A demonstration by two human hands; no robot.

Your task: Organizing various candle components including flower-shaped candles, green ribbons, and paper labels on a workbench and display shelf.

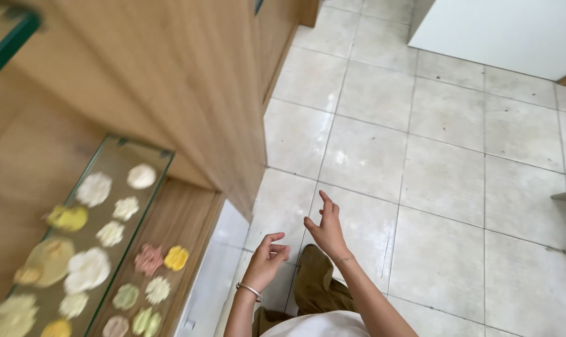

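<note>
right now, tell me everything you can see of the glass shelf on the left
The glass shelf is a long, clear pane with a greenish edge, set in the light wooden cabinet at lower left. It lies level and runs away from the camera. On it sit small flower-shaped pieces in white, cream and yellow; more in pink, green and yellow show on the wood below. It is blurred, and neither hand touches it.

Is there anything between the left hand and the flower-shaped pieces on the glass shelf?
Nothing visible blocks it. The left hand hangs empty over the tiled floor, apart from the glass shelf with its flower-shaped pieces. Only the wooden cabinet's edge and open air lie between them. The right hand is empty too.
</note>
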